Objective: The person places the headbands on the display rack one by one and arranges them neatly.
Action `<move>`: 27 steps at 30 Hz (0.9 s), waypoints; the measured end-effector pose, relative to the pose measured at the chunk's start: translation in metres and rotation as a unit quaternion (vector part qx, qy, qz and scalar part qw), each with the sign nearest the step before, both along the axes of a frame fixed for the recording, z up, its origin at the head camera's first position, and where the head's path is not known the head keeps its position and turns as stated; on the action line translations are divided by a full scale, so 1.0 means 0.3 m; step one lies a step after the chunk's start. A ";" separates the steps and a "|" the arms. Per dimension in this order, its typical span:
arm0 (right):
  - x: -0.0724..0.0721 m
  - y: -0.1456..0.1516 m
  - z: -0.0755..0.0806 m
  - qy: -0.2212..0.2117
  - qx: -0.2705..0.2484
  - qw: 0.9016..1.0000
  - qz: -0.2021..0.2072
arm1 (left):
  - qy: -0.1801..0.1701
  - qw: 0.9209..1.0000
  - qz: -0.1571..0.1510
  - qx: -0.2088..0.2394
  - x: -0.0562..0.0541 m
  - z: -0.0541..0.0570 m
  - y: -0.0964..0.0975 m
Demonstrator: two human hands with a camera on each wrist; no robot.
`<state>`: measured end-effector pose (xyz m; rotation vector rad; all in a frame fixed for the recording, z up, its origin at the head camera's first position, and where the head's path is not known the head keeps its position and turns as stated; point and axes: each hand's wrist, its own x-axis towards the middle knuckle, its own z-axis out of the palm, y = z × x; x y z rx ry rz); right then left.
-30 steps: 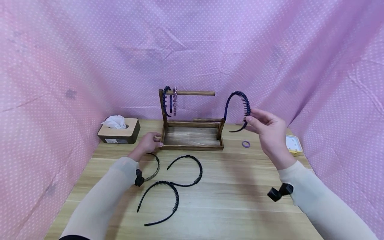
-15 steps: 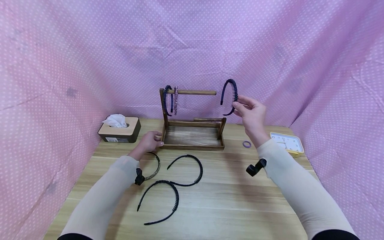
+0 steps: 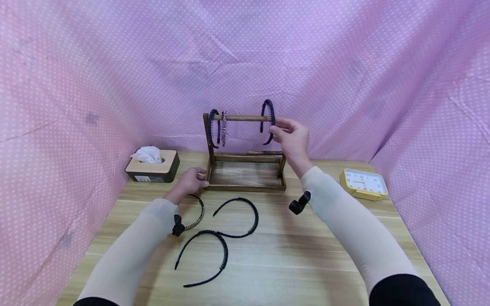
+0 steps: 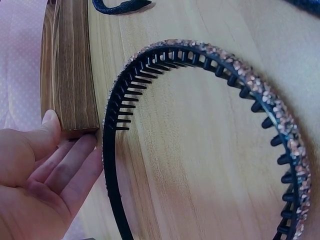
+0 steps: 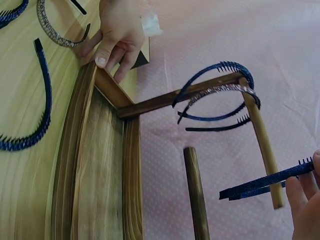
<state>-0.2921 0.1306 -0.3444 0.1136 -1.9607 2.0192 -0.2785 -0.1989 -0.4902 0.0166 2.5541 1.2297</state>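
My right hand (image 3: pixel 292 138) pinches a dark blue toothed headband (image 3: pixel 272 112) by its side. The band's loop surrounds the free right end of the upper bar (image 3: pixel 245 118) of a wooden rack (image 3: pixel 245 188); the right wrist view shows the bar end between the headband's (image 5: pixel 260 185) two arms. At the rack's lower left corner, my left hand (image 3: pixel 190 180) grips the tray edge, thumb on one side and fingers below. A dark headband (image 3: pixel 210 127) and a pink glitter headband (image 3: pixel 223 131) hang near the bar's left end. Close to my left hand lies a glitter headband (image 4: pixel 275 100).
Two black toothed headbands, one farther back (image 3: pixel 255 216) and one nearer (image 3: pixel 226 255), lie on the wooden table (image 3: pixel 291 272). A tissue box (image 3: pixel 153 170) stands at the left, a yellow clock (image 3: pixel 363 183) at the right. The rack's shorter lower bar (image 3: pixel 264 152) points left. Pink cloth hangs behind.
My right hand has moved left with the dark blue headband, first rising, from right of the rack to the upper bar's end. The purple ring is now hidden. My left hand stays in place.
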 end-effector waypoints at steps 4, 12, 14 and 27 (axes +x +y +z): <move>-0.020 -0.061 -0.014 -0.003 0.020 1.000 0.005 | 0.004 1.000 0.001 -0.005 0.003 0.004 -0.001; -0.042 -0.170 -0.041 -0.021 0.039 0.999 0.013 | 0.021 1.000 -0.009 -0.006 0.006 0.004 -0.001; -0.050 -0.195 -0.047 -0.022 0.041 0.999 0.014 | 0.023 1.000 -0.012 -0.003 0.005 0.003 -0.002; -0.074 -0.295 -0.072 -0.035 0.069 0.997 0.011 | 0.013 1.000 -0.010 0.011 0.007 0.003 -0.007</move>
